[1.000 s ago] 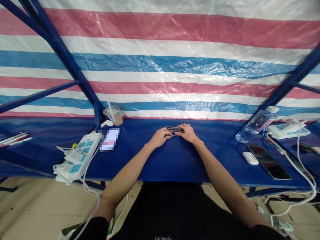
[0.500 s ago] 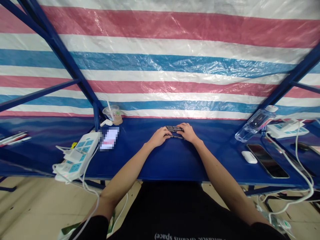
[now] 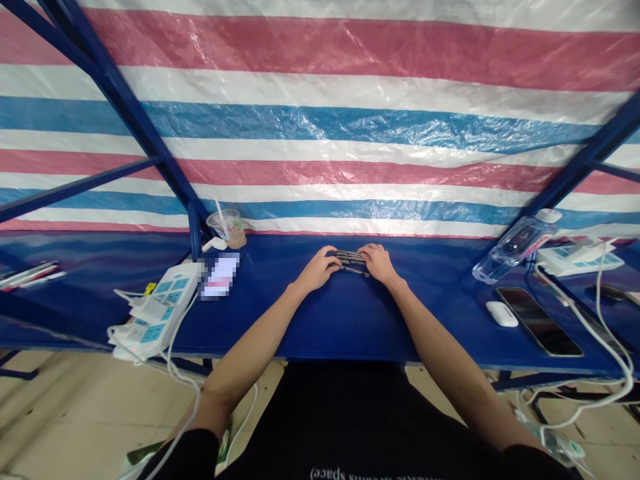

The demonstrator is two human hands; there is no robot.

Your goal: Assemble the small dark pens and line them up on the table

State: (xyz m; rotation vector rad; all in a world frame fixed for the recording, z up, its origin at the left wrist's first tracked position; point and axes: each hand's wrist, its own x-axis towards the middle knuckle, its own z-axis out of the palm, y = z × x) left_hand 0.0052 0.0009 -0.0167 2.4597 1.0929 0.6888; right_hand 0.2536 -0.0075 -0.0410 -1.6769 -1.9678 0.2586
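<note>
A small bundle of dark pens [image 3: 350, 257] lies crosswise on the blue table [image 3: 345, 320], between my two hands. Curled around its left end is my left hand [image 3: 321, 267], thumb and fingers gripping. My right hand [image 3: 377, 264] closes on the right end in the same way. One pen on the near side sits slightly apart from the others. The fingers hide both ends of the bundle.
To the left are a plastic cup with a straw [image 3: 227, 229], a blurred-out phone [image 3: 220, 275] and a power strip [image 3: 160, 310]. On the right stand a tilted water bottle [image 3: 515, 247], an earbud case [image 3: 501, 314], a dark phone [image 3: 540, 322] and another power strip [image 3: 575, 259].
The fingers have shifted slightly on the pens, and the near pen sits a little differently. The view has moved slightly; both hands stay at the bundle's ends.
</note>
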